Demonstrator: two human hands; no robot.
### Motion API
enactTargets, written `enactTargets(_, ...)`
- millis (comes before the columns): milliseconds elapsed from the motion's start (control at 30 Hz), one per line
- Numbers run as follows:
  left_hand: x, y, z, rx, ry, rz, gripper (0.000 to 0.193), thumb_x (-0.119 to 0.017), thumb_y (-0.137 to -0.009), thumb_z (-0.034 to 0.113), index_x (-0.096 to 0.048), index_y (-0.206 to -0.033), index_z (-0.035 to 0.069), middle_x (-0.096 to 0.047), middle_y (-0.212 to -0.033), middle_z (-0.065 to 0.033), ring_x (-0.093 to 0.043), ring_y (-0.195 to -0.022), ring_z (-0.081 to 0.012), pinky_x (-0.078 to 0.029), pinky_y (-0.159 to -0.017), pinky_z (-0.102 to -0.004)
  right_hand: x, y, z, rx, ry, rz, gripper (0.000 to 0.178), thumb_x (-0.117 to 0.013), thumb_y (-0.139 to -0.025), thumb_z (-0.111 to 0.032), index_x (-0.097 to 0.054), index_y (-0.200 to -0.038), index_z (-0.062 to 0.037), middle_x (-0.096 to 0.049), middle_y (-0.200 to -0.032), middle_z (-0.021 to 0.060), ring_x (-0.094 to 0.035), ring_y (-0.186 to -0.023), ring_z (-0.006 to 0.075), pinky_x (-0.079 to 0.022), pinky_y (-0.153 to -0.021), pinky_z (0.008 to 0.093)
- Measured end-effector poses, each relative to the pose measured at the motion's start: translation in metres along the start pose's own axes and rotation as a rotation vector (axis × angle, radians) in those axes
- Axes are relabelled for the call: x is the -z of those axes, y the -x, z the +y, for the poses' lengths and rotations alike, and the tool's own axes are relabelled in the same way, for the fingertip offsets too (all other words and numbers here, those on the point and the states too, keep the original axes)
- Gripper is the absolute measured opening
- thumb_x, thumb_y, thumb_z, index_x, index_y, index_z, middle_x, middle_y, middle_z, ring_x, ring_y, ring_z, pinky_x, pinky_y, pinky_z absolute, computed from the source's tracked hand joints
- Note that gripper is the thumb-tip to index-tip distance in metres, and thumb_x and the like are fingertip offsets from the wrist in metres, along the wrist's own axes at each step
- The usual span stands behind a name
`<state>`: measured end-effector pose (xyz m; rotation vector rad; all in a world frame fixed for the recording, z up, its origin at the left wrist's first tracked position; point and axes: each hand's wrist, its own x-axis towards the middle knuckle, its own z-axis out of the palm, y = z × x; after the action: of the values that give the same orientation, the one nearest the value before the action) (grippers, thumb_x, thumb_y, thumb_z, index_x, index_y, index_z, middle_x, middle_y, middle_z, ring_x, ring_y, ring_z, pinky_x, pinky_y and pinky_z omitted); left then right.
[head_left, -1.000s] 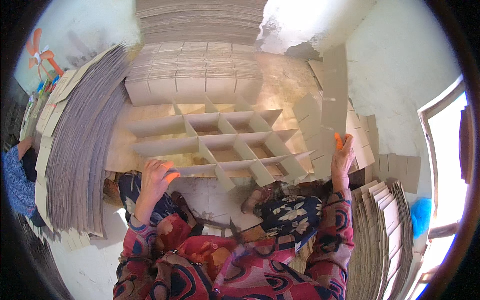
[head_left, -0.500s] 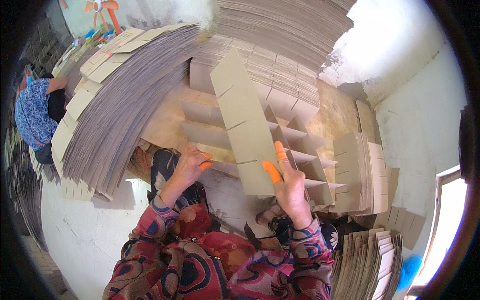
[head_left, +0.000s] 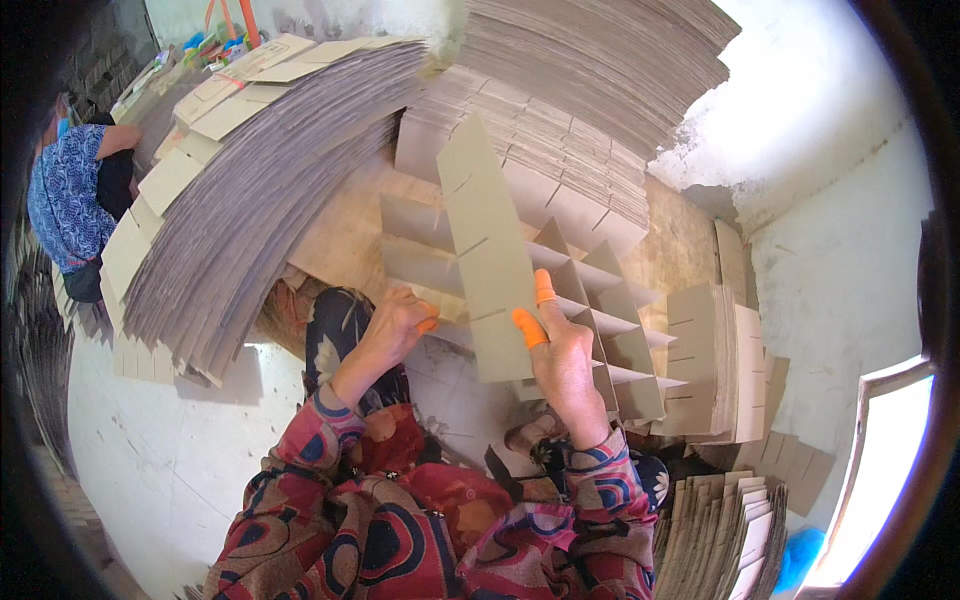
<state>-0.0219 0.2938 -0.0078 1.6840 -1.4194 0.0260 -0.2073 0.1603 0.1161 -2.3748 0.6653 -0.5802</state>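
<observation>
A slotted cardboard strip [head_left: 484,262] stands tilted above a partly assembled cardboard divider grid [head_left: 615,345]. My right hand [head_left: 567,375] grips the strip's right edge near its lower end, with orange covers on thumb and forefinger. To the left, my left hand [head_left: 398,330] is closed, an orange cover on a fingertip, at the near left end of the grid. What its fingers hold, if anything, I cannot make out. The raised strip hides the middle of the grid, whose crossed pieces form open cells on a wooden board [head_left: 345,235].
Tall cardboard stacks stand at the left [head_left: 270,190] and far side [head_left: 540,135]. Slotted pieces [head_left: 700,355] stand upright right of the grid, with another bundle [head_left: 715,535] at lower right. A person in a blue patterned top [head_left: 68,205] sits at far left.
The view has shifted slightly. The strip in my right hand is a little more upright and closer to the grid's left part. My left hand stays closed at the grid's left end.
</observation>
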Motion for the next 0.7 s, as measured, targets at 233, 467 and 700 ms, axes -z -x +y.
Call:
enactTargets(233,0.002,-0.001,-0.003,-0.007,-0.02,-0.045,0.015,-0.072,-0.066,0.002,-0.064,-0.079,0.002,-0.06,-0.069,-0.013,-0.057,-0.071,-0.0315,-0.042,-0.068,-0.0395,-0.002,-0.004,0.005,0.092,-0.018,0.007,0.051,-0.062,-0.086,0.001,-0.044,-0.133,0.0042,-0.048,-0.067,0.0268,-0.043,-0.051,0.0229,-0.044,-0.051,0.0284)
enactTargets(467,-0.001,-0.001,-0.008,-0.021,-0.009,-0.076,0.016,-0.073,-0.067,0.004,-0.067,-0.082,0.001,-0.06,-0.069,-0.0118,-0.055,-0.067,-0.0289,-0.041,-0.067,-0.0381,-0.015,-0.002,0.016,0.098,-0.067,-0.005,0.049,-0.062,-0.086,0.002,-0.047,-0.133,0.0022,-0.049,-0.074,0.0266,-0.04,-0.058,0.0149,-0.045,-0.056,0.0247)
enactTargets(700,-0.002,-0.003,-0.011,-0.041,-0.006,-0.073,0.018,-0.074,-0.067,0.004,-0.067,-0.083,0.002,-0.062,-0.071,-0.011,-0.055,-0.068,-0.0293,-0.041,-0.068,-0.0377,-0.017,-0.002,0.007,0.078,-0.02,-0.02,0.048,-0.061,-0.087,0.0,-0.046,-0.133,0.0032,-0.048,-0.07,0.0263,-0.039,-0.056,0.0259,-0.045,-0.055,0.0274)
